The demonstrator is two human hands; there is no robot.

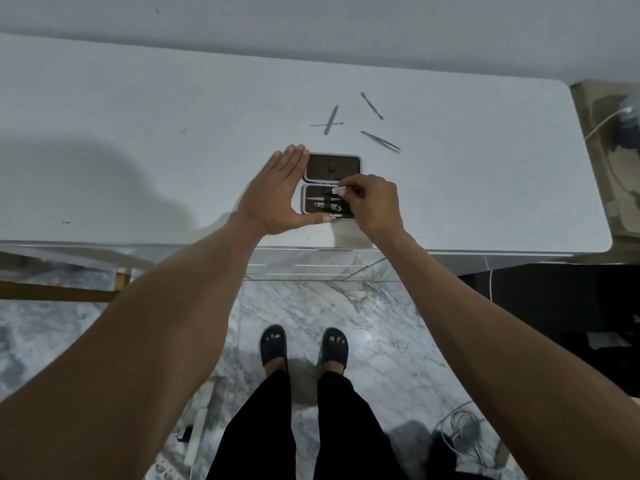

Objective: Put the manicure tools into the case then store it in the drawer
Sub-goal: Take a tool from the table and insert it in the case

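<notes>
A small brown manicure case [332, 168] lies open on the white tabletop [138, 150], lid half away from me. Its near half holds a few metal tools. My left hand [280, 195] lies flat against the case's left side, thumb along its near edge, fingers straight. My right hand [372, 202] pinches a small silver tool [334, 191] over the top row of the near half. Loose on the table beyond the case lie a nail file crossed over a thin pick [329, 121], a cuticle pusher [372, 105] and tweezers [381, 141].
White drawer fronts [311, 265] sit under the tabletop edge just below the case. A wall runs behind the table. At the right stands a beige surface with a cable [609, 119]. My feet stand on a marble floor with cables [460, 434] at lower right.
</notes>
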